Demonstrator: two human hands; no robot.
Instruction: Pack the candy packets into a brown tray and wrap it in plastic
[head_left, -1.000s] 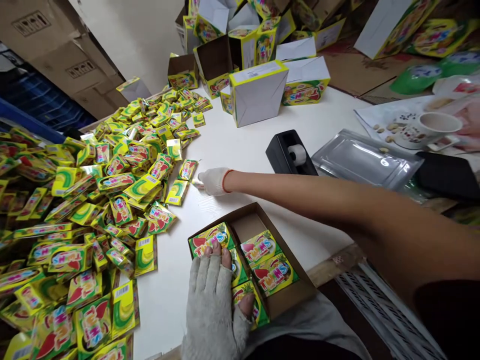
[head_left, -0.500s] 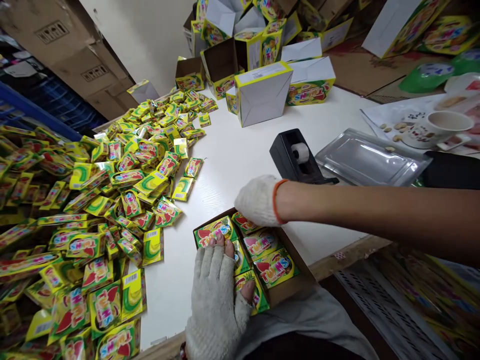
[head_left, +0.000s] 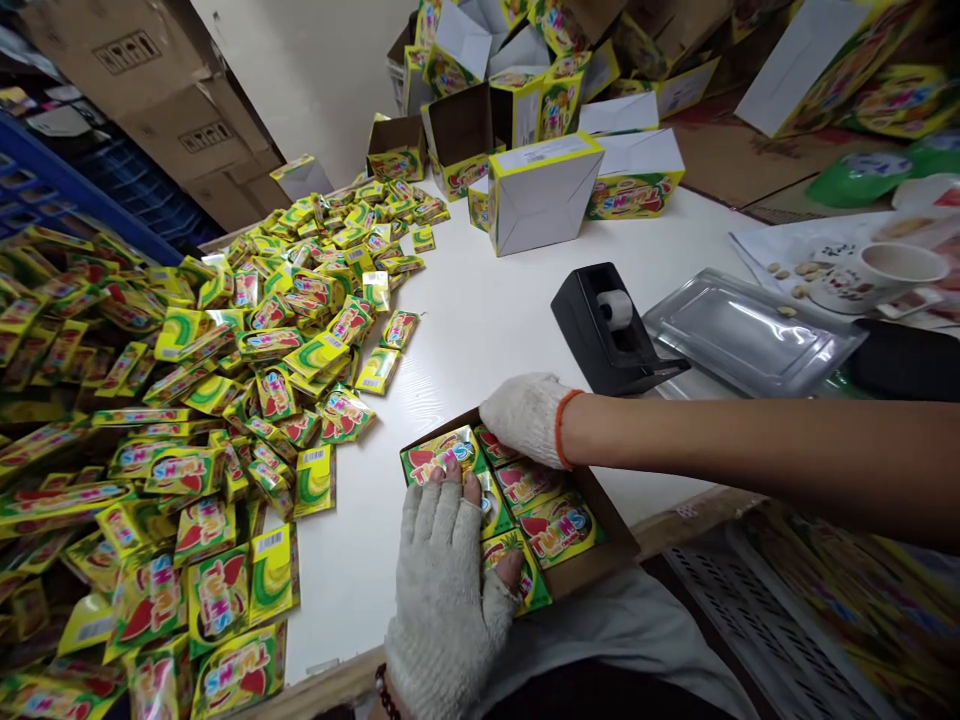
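Note:
An open cardboard box (head_left: 592,568) at the table's front edge holds several yellow-green candy packs (head_left: 564,524) lying flat, printed with watermelon and "TWINS". My left hand (head_left: 442,570), in a light knit glove with bare fingertips, rests open across the packs on the left side, thumb spread. At the far right corner of the box is my right hand (head_left: 525,415), in a white glove with an orange cuff. Its fingers curl down over a pack and the box's edge; the fingertips are hidden, and what they grip does not show.
A big heap of loose candy packs (head_left: 180,470) covers the left side. A black tape dispenser (head_left: 604,330) and a clear plastic lid (head_left: 750,335) lie beyond my right arm, near a cup (head_left: 885,275). Display boxes (head_left: 544,200) stand at the back.
The whole view has shifted slightly, so most things appear lower and to the right. Both hands keep about the same places on the box.

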